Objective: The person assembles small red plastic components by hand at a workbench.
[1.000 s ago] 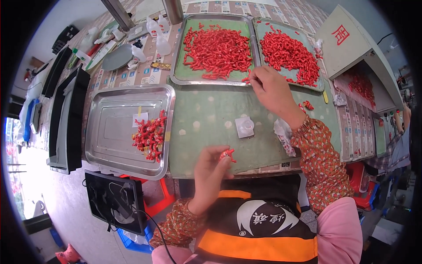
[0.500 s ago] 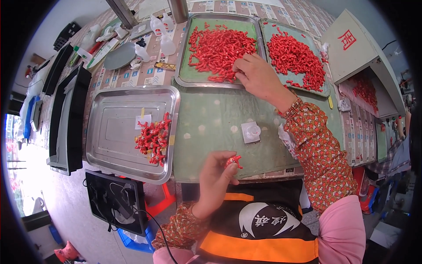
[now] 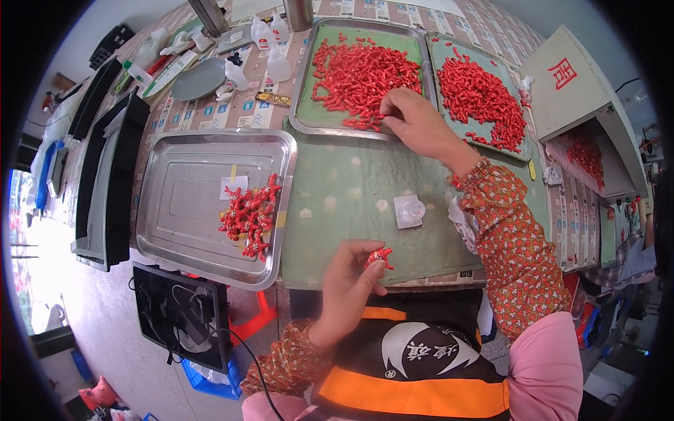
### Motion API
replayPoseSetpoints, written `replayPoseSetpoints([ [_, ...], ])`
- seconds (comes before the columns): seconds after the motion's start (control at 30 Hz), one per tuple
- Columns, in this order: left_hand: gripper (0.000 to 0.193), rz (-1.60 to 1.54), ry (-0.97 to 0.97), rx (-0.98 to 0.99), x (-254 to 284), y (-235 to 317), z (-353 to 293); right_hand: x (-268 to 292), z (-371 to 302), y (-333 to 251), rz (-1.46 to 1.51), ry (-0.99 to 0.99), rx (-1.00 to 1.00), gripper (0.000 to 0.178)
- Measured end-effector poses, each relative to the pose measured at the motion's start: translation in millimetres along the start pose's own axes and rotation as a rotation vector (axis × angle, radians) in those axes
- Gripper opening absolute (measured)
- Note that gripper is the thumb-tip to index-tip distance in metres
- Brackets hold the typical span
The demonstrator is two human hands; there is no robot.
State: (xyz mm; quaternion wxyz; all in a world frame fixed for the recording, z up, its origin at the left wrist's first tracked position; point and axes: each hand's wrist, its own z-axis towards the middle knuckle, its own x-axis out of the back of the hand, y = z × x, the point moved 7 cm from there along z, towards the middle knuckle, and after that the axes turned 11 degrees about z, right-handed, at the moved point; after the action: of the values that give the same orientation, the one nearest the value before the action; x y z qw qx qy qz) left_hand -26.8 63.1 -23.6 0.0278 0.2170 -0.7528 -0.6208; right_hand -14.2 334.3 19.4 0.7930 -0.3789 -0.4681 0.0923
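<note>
Okay so, the left hand has a little red figure pinched between thumb and fingers, just above the near edge of the green mat. Right hand is reaching over the front rim of the green-lined tray, thumb and forefinger close together right by the pile of red pieces; can't tell if there's one between them

Writing-wise there's a fair bit around: big red character on the side of the pale box, white characters plus a swoosh emblem on the black and orange apron, and blue squares with white letters on the patterned table covering. One white squeeze bottle has a red-marked label, print's too small for me. Off to the left, a bunch of red figures sits along the right side of the bare steel tray
</note>
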Motion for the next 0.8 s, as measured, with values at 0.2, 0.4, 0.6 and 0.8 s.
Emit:
replayPoseSetpoints([
  [0.2, 0.025, 0.009, -0.012, -0.021, -1, 0, 1, 11, -30, -7, 0.711, -0.086, -0.314, 0.006],
  [0.4, 0.025, 0.032, -0.009, -0.03, -1, 0, 0, 15, -64, -23, 1.031, -0.102, -0.434, 0.009],
  [0.6, 0.024, 0.022, 0.001, -0.026, -1, 0, 1, 21, -87, -32, 1.055, -0.091, -0.43, 0.013],
  [0.8, 0.024, 0.031, 0.021, -0.025, -1, 1, 0, 23, -103, -45, 0.902, -0.087, -0.397, 0.012],
])
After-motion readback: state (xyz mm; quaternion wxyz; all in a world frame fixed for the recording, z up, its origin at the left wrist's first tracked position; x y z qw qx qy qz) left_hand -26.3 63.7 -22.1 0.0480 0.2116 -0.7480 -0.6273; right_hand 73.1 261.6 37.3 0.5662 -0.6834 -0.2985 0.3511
